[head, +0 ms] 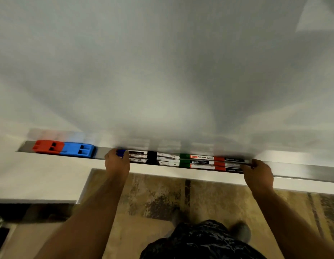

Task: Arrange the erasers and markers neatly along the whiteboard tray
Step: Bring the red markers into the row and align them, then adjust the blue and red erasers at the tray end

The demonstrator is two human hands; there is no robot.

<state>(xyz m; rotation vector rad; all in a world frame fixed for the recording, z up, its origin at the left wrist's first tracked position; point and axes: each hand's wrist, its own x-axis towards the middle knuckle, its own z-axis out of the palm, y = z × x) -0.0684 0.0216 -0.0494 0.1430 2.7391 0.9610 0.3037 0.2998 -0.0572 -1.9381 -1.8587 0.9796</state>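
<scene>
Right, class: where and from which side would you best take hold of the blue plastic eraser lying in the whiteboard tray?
Take the blue plastic eraser from above, fingers across its long sides at the middle. It lies flat in the metal tray, and its left end touches the red plastic eraser, so the ends probably suit a hold less well.

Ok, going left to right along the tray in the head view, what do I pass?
Red eraser → blue eraser → left hand → markers → right hand → bare tray.

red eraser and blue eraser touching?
Touching. The head view shows the red eraser butted end to end against the blue eraser on the tray, no gap between.
</scene>
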